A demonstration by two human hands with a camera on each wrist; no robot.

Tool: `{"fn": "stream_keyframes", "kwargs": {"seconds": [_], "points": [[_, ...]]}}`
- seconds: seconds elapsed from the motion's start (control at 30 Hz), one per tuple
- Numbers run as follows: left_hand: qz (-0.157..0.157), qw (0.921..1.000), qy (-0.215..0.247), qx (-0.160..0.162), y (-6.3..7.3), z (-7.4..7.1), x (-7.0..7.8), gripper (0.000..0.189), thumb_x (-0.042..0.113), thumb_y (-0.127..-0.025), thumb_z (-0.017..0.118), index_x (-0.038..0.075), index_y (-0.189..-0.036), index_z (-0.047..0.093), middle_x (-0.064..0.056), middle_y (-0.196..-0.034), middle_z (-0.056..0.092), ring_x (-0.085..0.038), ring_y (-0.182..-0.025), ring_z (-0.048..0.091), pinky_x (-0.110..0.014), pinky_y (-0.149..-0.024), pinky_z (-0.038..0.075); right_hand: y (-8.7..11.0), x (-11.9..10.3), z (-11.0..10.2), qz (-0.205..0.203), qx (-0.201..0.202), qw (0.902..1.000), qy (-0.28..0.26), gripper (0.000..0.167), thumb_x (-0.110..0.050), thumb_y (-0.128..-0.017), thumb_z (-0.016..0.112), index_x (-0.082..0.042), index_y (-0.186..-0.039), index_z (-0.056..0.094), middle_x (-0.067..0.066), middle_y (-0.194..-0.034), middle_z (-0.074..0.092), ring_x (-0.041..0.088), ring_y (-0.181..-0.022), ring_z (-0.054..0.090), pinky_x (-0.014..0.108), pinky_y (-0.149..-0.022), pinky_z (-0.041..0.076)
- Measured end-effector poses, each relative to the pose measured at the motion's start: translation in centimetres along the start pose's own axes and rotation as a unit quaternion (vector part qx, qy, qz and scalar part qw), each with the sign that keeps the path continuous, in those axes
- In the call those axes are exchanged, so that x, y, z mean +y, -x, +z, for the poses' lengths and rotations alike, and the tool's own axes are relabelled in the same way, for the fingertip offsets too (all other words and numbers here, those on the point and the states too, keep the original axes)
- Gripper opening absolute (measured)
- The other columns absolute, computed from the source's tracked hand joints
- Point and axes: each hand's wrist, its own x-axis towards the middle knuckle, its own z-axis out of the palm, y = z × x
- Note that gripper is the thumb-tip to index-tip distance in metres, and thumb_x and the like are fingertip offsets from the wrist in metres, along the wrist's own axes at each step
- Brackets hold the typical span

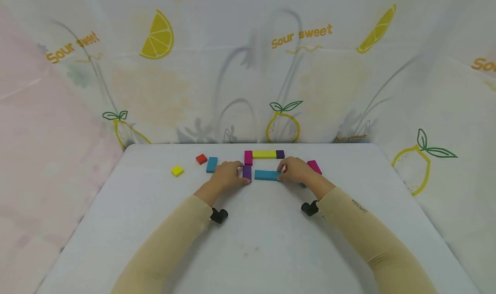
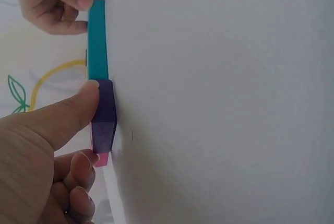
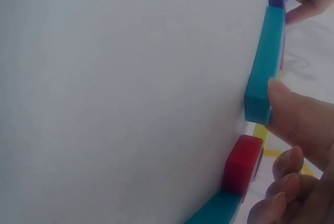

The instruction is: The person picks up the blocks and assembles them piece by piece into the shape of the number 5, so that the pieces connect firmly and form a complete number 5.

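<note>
With thumb and fingers, my left hand (image 1: 228, 174) pinches a short purple block (image 1: 247, 174) by its left side and ends. The left wrist view shows the thumb at one end of that purple block (image 2: 104, 112). My right hand (image 1: 297, 172) grips the right end of a long blue block (image 1: 266, 175), which lies just right of the purple one. In the right wrist view the thumb rests on the end of the blue block (image 3: 265, 62). Behind them, a magenta block (image 1: 248, 158), a yellow block (image 1: 264, 154) and a small dark purple block (image 1: 280, 154) form a line.
Left of the left hand lie a blue block (image 1: 211, 165), a red block (image 1: 201, 159) and a yellow block (image 1: 177, 171). By the right hand are a magenta block (image 1: 314, 167), a red block (image 3: 242, 164) and a teal block (image 3: 216, 211). A printed curtain (image 1: 217, 78) hangs behind the white table (image 1: 255, 238).
</note>
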Motion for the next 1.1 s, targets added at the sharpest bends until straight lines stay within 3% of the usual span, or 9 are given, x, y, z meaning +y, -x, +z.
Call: {"fn": "stream_keyframes", "kwargs": {"seconds": [0.57,1.1], "points": [[0.004,0.9997,0.013,0.019,0.00,0.78,0.61,0.068,0.045,-0.086,0.077,0.008,-0.140,0.057,-0.003,-0.094,0.065,-0.023,-0.097,0.056,-0.041,-0.088,0.049,0.04,-0.14,0.02,-0.012,0.007,0.9999,0.003,0.026,-0.023,-0.089,0.077,-0.011,-0.112,0.075,0.007,-0.091,0.060,0.023,-0.087,0.053,0.034,-0.076,0.045],[-0.002,0.9997,0.008,0.022,0.01,0.82,0.79,0.066,0.043,-0.088,0.076,0.008,-0.140,0.056,-0.004,-0.097,0.065,-0.024,-0.100,0.056,-0.042,-0.091,0.049,-0.17,0.03,0.31,-0.011,0.010,0.9998,-0.009,0.027,-0.023,-0.089,0.077,-0.012,-0.114,0.074,0.008,-0.093,0.060,0.023,-0.089,0.054,0.035,-0.077,0.047]]}}
